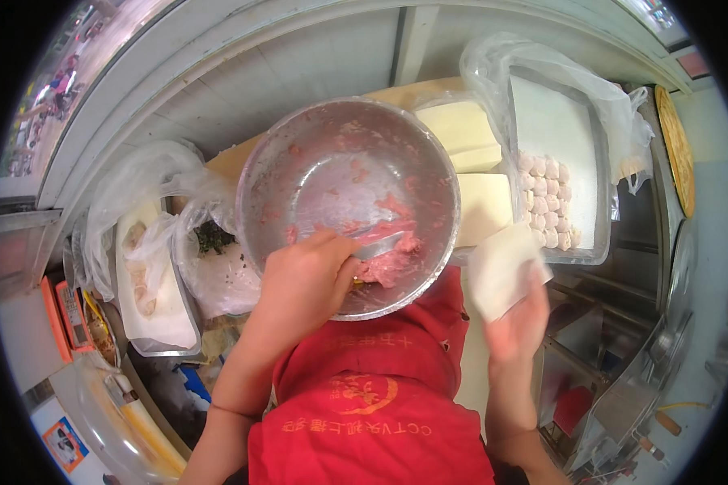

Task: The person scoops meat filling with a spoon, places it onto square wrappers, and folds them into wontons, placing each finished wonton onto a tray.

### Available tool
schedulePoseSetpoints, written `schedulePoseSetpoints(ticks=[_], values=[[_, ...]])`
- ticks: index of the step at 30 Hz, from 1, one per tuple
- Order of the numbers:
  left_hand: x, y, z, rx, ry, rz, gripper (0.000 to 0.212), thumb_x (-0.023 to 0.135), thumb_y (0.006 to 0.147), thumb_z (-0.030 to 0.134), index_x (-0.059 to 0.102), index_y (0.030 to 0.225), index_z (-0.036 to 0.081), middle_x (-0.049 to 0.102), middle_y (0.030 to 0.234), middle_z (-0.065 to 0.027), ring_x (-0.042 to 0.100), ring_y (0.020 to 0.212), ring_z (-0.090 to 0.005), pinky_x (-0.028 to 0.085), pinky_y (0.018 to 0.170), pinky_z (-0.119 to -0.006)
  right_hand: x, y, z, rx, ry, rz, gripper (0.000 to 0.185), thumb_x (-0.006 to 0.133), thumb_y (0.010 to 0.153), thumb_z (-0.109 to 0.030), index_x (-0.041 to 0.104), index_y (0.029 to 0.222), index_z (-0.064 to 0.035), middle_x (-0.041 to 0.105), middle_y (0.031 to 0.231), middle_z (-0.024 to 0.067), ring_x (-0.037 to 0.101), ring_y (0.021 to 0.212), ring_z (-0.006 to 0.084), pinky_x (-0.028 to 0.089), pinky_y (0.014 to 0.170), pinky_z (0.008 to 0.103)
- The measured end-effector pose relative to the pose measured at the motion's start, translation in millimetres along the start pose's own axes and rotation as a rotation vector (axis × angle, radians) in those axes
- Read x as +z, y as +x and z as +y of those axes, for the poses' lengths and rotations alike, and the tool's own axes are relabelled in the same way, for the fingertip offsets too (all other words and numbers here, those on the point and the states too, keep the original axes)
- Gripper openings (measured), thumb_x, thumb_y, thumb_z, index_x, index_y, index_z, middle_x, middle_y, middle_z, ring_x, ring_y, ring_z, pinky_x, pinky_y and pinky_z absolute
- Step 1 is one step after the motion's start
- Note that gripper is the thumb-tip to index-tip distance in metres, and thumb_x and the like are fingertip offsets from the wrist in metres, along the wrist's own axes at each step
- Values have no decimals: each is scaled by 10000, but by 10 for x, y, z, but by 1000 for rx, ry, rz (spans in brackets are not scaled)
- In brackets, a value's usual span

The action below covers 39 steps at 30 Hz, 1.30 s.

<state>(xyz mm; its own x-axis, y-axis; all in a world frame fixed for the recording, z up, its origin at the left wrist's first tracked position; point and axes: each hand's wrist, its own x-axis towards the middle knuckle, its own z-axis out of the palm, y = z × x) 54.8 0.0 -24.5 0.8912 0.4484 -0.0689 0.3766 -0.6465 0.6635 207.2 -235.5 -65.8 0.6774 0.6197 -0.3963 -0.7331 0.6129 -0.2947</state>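
Observation:
In the head view a large round metal bowl (349, 157) has pink minced meat (388, 260) at its near right side. My left hand (315, 273) reaches over the near rim, closed on a flat metal spatula or knife (379, 245) whose blade touches the meat; the handle is mostly hidden. Right of the bowl my right hand (522, 309) holds a thin square dough wrapper (503, 270), somewhat blurred. Just beyond it stand two stacks of pale yellow wrappers (484, 203), (461, 130), beside the bowl.
At the right, a tray (603, 242) lined with white holds rows of filled wontons (546, 203) under pushed-back plastic. Left of the bowl are a plastic-covered container with chopped greens (215, 236) and another tray (185, 350). A wall stands behind.

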Motion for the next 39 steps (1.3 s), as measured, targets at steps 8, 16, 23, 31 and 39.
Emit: schedulePoseSetpoints(ticks=[8,16,23,31,39], values=[[-72,50,-33,-18,-356,-129,139,680,855,83,717,979,30,671,880,-152,653,798,-354,518,684,-415,270,-442,483,487,-158,276,452,461,1073,-246,411,1464,-24,511,1466,124,514,1341,272,386,1160,458],[-242,32,-78,-122,-459,-111,185,683,821,-62,730,992,-11,684,844,-112,665,781,-168,503,670,-299,335,-303,652,342,-242,254,556,434,1080,-324,325,1511,10,450,1518,154,438,1407,284,329,1197,456],[-2,-19,27,188,-412,118,164,673,846,-14,738,995,11,673,889,-107,644,739,-184,499,626,-288,569,-110,579,35,-286,40,563,318,1099,-364,311,1510,22,481,1464,161,445,1385,270,337,1178,421],[-43,-80,95,566,15,111,139,729,782,-31,720,898,45,691,890,-75,627,646,-222,488,548,-312,666,170,409,-73,24,-114,582,288,1086,-380,289,1523,5,414,1519,198,387,1427,355,302,1194,517],[-55,-29,166,109,-340,206,114,696,840,-52,709,941,-1,671,836,-113,628,698,-205,479,640,-280,594,161,557,88,132,-391,576,318,1078,-404,345,1502,-15,408,1520,202,342,1449,406,275,1203,551]])
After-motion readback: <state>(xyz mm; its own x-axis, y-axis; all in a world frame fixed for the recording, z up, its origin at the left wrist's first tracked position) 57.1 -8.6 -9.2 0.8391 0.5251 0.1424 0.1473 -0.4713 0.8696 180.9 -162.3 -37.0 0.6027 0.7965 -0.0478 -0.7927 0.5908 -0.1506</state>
